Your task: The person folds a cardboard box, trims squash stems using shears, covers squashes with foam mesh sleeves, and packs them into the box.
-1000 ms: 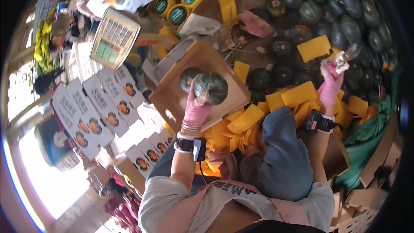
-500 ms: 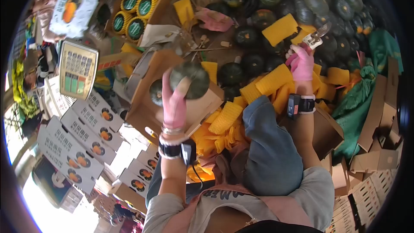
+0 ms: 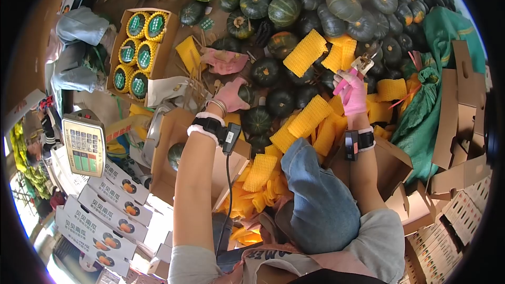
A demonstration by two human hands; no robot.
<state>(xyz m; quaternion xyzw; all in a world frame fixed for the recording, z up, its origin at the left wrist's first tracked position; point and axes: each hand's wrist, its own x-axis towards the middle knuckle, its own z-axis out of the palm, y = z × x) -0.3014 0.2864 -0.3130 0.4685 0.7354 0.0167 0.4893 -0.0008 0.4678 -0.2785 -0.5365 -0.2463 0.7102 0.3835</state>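
My left hand (image 3: 231, 94), in a pink glove, curls round a small dark green pumpkin (image 3: 246, 94) just beyond an open carton (image 3: 234, 152). Part of that pumpkin is hidden behind the fingers. Inside the carton sits another green pumpkin (image 3: 175, 155), partly covered by my forearm. My right hand (image 3: 351, 94), also gloved in pink, grips pruning shears (image 3: 364, 63) with the metal end pointing up and away. Yellow foam net sleeves (image 3: 310, 117) lie between my hands, and more pumpkins (image 3: 258, 121) rest close to the left one.
A big heap of pumpkins (image 3: 344, 2) fills the far right. At the far left stands a box of netted, labelled pumpkins (image 3: 126, 81). A scale display (image 3: 84, 147) and printed cartons (image 3: 100, 221) are on the left. Green sacking (image 3: 421, 131) and brown boxes (image 3: 457, 173) line the right.
My left hand has gone from above the carton, where it held a pumpkin, to the pumpkins beyond it. My right hand has shifted slightly left and down, still holding the shears.
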